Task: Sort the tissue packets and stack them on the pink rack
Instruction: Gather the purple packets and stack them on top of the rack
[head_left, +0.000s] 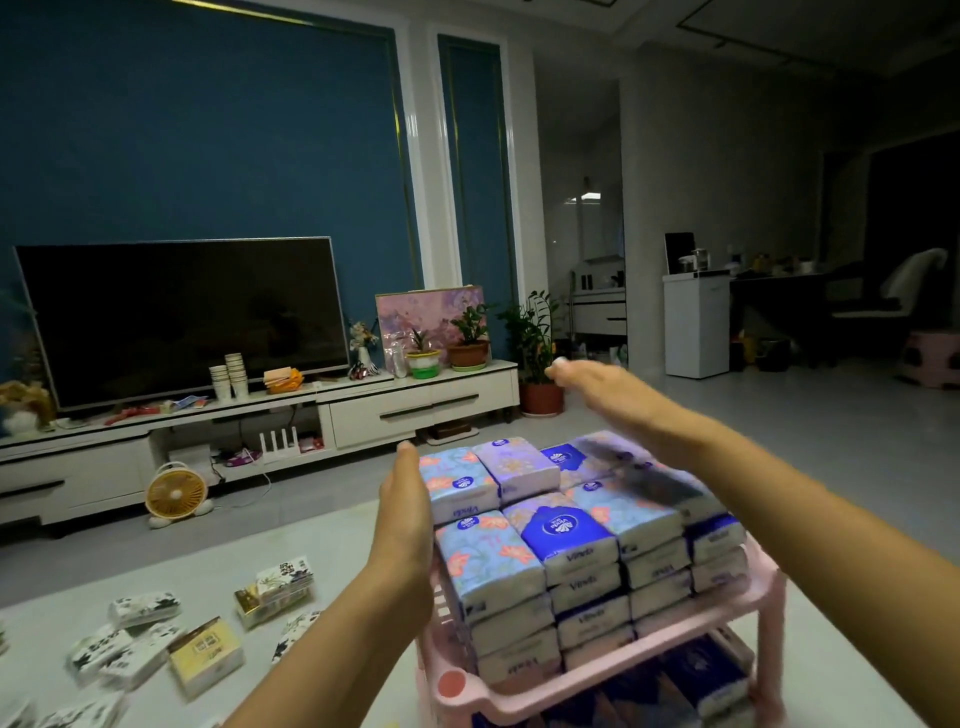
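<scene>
Tissue packets (488, 561), pressed sideways by the flat left hand (402, 525), may topple if the open, empty right hand (597, 387) above knocks them.

Blue floral tissue packets (561, 540) stacked flat atop pink rack (587, 685). Dark-blue packets (711, 675) on its lower shelf. Black-and-white packets (145, 608) scattered left of rack.

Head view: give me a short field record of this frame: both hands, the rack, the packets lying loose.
left hand: flat against the left side of the blue floral packets
right hand: raised above them, fingers extended, blurred, holding nothing visible
pink rack: top tier filled with those packets, several layers
lower tier: dark blue packets
loose packets: black-and-white and yellow, left of the rack
</scene>
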